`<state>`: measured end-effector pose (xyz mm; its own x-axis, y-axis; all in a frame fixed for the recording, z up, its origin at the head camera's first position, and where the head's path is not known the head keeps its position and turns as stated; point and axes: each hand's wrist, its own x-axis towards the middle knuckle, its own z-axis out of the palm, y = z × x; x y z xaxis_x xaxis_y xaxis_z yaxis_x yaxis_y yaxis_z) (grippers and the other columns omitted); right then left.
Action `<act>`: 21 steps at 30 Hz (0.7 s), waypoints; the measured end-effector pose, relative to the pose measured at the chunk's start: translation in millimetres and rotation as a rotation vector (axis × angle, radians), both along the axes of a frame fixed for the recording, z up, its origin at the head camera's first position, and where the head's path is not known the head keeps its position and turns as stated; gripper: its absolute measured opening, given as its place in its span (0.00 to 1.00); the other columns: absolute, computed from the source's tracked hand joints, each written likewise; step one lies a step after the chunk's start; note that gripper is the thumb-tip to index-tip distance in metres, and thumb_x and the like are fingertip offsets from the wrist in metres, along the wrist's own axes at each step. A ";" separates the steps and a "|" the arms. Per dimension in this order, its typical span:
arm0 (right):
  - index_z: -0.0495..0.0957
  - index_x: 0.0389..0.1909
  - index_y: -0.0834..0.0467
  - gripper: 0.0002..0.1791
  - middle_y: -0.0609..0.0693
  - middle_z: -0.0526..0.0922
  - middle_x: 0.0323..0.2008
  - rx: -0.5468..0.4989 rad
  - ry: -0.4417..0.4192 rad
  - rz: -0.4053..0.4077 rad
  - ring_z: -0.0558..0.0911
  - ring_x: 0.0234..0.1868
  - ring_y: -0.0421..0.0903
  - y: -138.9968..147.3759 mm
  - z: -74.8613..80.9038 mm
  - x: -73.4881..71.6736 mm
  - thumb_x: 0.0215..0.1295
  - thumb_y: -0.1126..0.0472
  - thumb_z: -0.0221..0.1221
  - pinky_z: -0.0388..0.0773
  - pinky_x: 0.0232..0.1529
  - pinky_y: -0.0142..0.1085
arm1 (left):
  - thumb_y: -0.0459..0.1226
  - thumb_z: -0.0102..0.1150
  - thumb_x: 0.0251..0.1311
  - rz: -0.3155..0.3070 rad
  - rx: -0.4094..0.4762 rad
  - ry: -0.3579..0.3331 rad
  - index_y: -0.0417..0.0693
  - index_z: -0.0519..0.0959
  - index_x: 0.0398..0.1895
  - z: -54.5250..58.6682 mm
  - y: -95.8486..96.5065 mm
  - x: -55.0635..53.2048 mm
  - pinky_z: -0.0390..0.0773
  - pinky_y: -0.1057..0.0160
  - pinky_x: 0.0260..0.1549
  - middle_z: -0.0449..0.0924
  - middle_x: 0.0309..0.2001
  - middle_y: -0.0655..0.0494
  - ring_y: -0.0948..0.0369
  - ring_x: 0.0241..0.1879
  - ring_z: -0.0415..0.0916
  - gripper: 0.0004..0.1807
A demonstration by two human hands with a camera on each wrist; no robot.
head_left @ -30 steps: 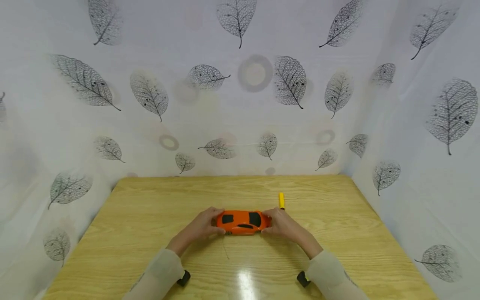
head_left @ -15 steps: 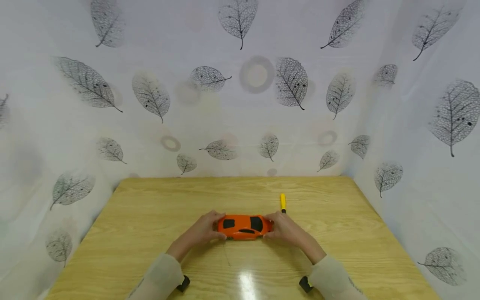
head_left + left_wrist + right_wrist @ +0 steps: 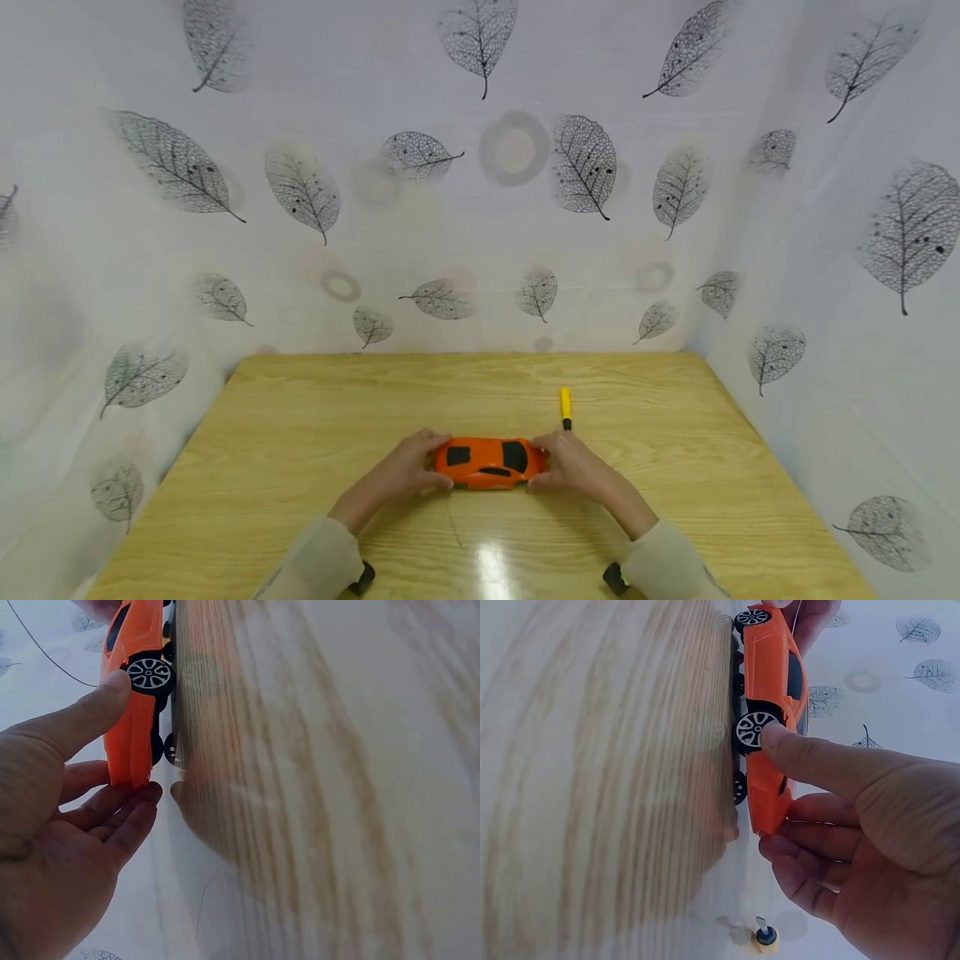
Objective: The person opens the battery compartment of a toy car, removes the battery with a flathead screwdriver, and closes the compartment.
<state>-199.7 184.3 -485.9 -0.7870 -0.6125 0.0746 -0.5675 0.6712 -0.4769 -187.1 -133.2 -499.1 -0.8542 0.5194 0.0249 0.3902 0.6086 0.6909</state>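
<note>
An orange toy car (image 3: 483,463) with dark windows lies crosswise between my two hands near the middle of the table. My left hand (image 3: 415,462) grips its left end. In the left wrist view the thumb presses beside a silver-spoked wheel (image 3: 149,673) and the fingers curl under the end. At the other end, my right hand (image 3: 567,467) holds the car, its thumb on another wheel (image 3: 754,730) in the right wrist view. The wheels are close over the wooden surface. A thin wire (image 3: 454,522) trails from the car's near side.
A screwdriver with a yellow handle (image 3: 566,403) and short flat metal tip lies just beyond my right hand. The wooden table (image 3: 300,400) reaches back to a white leaf-printed curtain (image 3: 360,250), which also hangs along both sides.
Both hands have drawn the toy car slightly toward me, keeping their grip on its ends. The screwdriver has stayed in place, and its dark collar now shows more clearly past my right hand.
</note>
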 end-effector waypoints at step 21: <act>0.84 0.52 0.65 0.30 0.52 0.88 0.42 0.046 0.001 -0.017 0.79 0.39 0.41 2.9 -0.5 21.1 0.48 0.58 0.81 0.82 0.43 0.39 | 0.40 0.81 0.51 -0.007 -0.047 -0.003 0.30 0.74 0.67 4.5 3.8 18.4 0.77 0.44 0.57 0.78 0.50 0.49 0.53 0.49 0.76 0.42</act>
